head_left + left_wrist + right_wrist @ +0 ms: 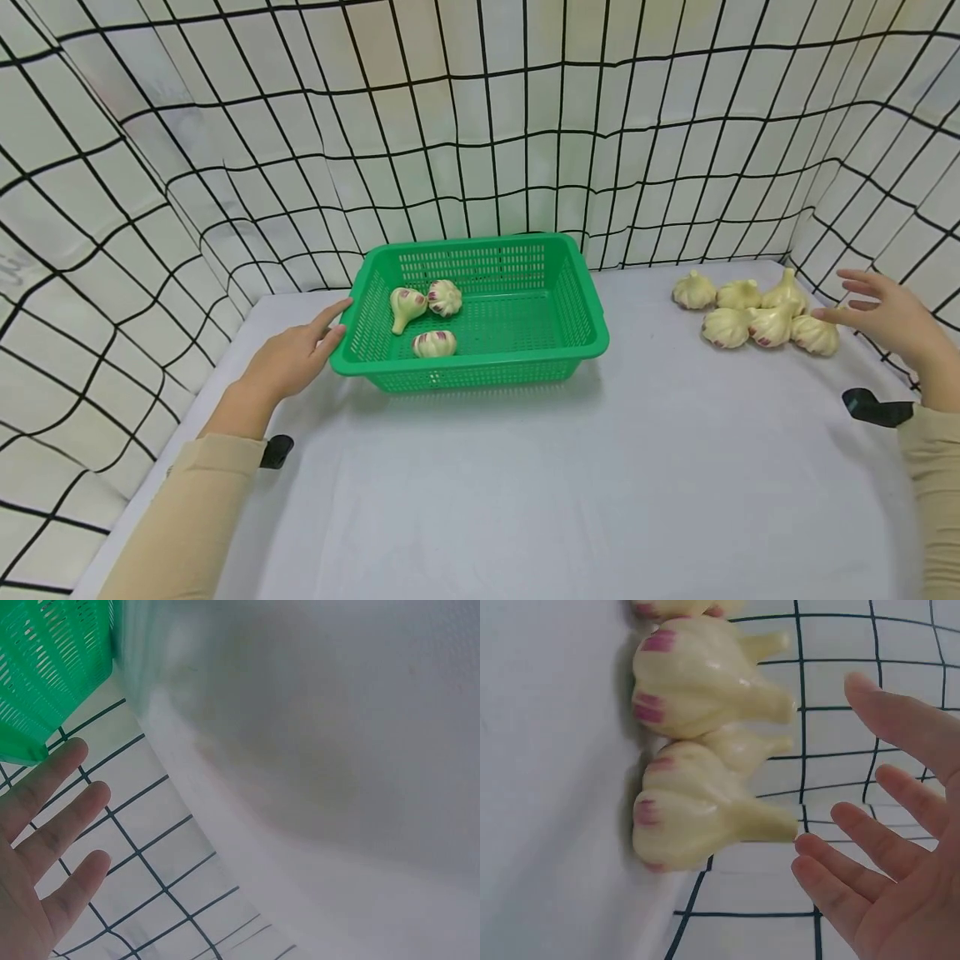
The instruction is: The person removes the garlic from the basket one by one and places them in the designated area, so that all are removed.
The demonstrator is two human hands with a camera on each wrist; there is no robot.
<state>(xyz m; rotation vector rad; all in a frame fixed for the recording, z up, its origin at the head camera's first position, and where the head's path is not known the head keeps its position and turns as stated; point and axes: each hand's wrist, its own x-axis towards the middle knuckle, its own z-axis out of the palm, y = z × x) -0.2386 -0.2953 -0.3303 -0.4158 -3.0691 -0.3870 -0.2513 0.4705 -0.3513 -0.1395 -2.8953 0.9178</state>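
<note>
A green plastic basket [480, 362] stands on the table with three garlic bulbs inside: one with a stem [407, 307], a round one [445, 297] and one lying near the front wall [433, 343]. At the basket's left rim is my left hand [288, 362], its fingertips right at the edge and its fingers extended. My right hand [896, 317] hovers at the right end of a cluster of several garlic bulbs [770, 325], fingers spread and holding nothing. In the right wrist view, the fingertips come close to the stem of the nearest bulb [686, 814].
Black netting [487, 125] over white sheeting rises behind the table and along both sides. The white tabletop [525, 500] extends in front of the basket and between it and the garlic cluster. Dark wrist devices [876, 408] sit below the hands.
</note>
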